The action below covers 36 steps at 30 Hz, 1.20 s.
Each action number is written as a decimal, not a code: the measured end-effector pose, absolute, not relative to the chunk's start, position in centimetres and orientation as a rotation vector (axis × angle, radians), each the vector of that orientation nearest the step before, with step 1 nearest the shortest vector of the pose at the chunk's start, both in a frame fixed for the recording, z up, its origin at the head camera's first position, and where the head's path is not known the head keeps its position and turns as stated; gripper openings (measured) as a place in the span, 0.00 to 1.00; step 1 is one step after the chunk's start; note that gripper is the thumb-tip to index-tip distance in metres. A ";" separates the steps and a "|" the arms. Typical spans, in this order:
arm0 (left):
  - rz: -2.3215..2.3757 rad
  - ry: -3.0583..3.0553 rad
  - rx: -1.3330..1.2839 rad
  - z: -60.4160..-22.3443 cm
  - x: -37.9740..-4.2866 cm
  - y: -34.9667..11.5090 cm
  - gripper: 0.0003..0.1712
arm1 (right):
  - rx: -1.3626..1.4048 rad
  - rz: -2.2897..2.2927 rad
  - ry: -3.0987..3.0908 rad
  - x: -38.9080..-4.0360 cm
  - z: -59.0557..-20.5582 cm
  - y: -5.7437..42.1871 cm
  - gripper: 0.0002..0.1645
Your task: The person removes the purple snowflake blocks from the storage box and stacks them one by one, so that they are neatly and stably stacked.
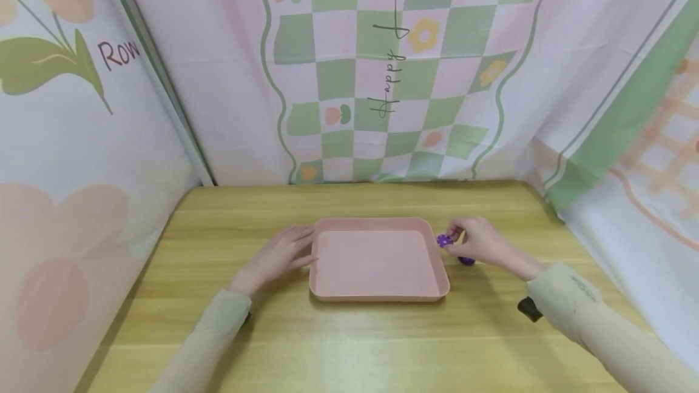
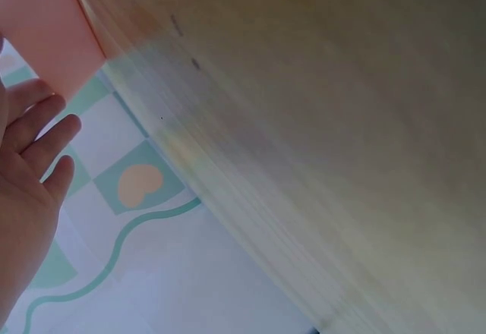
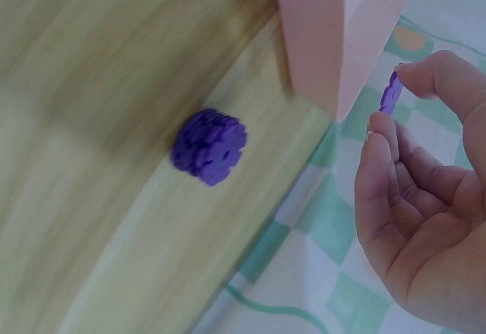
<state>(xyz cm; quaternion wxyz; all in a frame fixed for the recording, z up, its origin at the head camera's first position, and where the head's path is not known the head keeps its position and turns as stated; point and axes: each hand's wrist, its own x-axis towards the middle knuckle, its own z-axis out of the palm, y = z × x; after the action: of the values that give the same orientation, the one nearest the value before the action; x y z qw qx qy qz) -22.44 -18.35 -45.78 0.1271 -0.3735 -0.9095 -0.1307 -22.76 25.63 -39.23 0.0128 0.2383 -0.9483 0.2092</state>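
Observation:
A shallow pink tray point(image 1: 377, 297) lies on the wooden table, its inside bare. At its left wall rests my left hand point(image 1: 281, 253), fingers straight, the fingertips at the rim. My right hand point(image 1: 480, 240) is just beyond the tray's right side and pinches a thin purple notched disc point(image 1: 445, 241) between thumb and fingertips. The right wrist view shows that disc point(image 3: 391, 93) nearly edge-on. Below the right hand a short stack of similar purple notched discs point(image 3: 210, 147) stands on the table; in the head view the hand partly hides the stack point(image 1: 466, 261).
The wooden table point(image 1: 349, 344) reaches back to a hanging curtain point(image 1: 377, 77) with green checks and lettering. Printed cloth point(image 1: 65, 156) hangs along the left side, and more cloth point(image 1: 644, 156) hangs on the right.

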 end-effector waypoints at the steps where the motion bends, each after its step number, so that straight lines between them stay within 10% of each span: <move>1: -0.380 -2.653 -1.085 -45.8 -22.4 -18.4 0.32 | 0.732 0.655 -2.958 -22.8 -39.3 25.8 0.10; 36: -0.371 -2.654 -1.091 -46.0 -22.6 -18.4 0.33 | 0.494 0.655 -3.110 -22.7 -43.0 30.9 0.16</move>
<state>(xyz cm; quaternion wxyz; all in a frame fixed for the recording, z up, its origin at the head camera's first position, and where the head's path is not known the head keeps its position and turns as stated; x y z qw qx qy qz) -22.62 -18.37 -46.04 0.1235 -0.3743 -0.9102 -0.1274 -22.65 30.87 -43.01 -0.0377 0.1534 -0.9662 0.2036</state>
